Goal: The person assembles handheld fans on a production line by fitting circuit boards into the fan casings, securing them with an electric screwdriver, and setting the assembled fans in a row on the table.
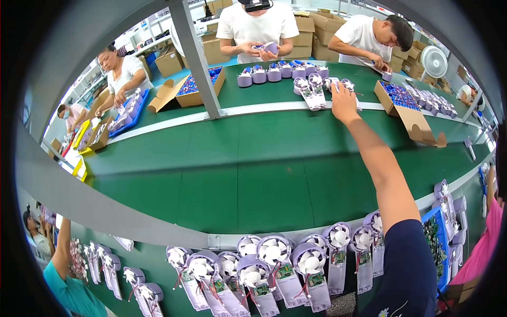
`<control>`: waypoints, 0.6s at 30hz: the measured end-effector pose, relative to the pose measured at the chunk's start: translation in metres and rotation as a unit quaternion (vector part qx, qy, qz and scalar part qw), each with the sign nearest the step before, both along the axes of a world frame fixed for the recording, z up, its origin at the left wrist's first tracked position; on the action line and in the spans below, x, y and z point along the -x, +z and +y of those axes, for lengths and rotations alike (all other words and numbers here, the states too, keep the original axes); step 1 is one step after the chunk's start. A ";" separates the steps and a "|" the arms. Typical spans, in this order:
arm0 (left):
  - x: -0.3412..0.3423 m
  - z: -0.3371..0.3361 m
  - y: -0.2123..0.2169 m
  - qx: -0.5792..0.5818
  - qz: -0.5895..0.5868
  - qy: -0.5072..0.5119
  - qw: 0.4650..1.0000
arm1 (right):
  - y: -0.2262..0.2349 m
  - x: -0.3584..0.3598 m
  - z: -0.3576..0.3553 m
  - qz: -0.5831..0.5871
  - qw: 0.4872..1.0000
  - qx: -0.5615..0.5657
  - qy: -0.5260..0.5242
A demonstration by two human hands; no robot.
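My right arm, in a dark blue sleeve, stretches from the lower right across the green belt to its far side. There my right hand (344,101) is closed over a lavender handheld fan half (347,84), with the fingers partly hiding it. Just left of the hand, similar open fan halves (314,99) lie at the rail, their white blades showing. My left hand is out of view. Close to me, several more fan halves (274,250) lie in rows, with white blades, green circuit boards and red wires.
A metal rail (264,109) and post (196,58) border the belt (237,174). Cartons of blue parts (185,98) (412,119) stand beyond, with lavender rings (259,77). Several co-workers sit across; a teal sleeve (74,290) and pink sleeve (480,248) flank me. A blue tray (443,232) lies right.
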State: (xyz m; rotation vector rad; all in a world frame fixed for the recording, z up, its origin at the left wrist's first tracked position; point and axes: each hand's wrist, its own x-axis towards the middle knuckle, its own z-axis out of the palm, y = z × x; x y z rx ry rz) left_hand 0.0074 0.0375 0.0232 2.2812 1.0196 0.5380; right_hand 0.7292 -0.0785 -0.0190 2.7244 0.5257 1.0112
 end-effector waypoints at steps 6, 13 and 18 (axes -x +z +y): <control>0.034 0.006 -0.041 -0.078 -0.043 -0.086 0.992 | -0.016 -0.027 0.008 0.117 0.990 -0.077 -0.012; 0.020 0.000 -0.023 -0.058 -0.050 -0.077 0.994 | -0.022 -0.046 -0.002 0.226 0.874 -0.420 0.091; 0.013 -0.003 -0.021 -0.070 -0.048 -0.056 0.995 | -0.024 -0.042 -0.008 0.215 0.887 -0.407 0.048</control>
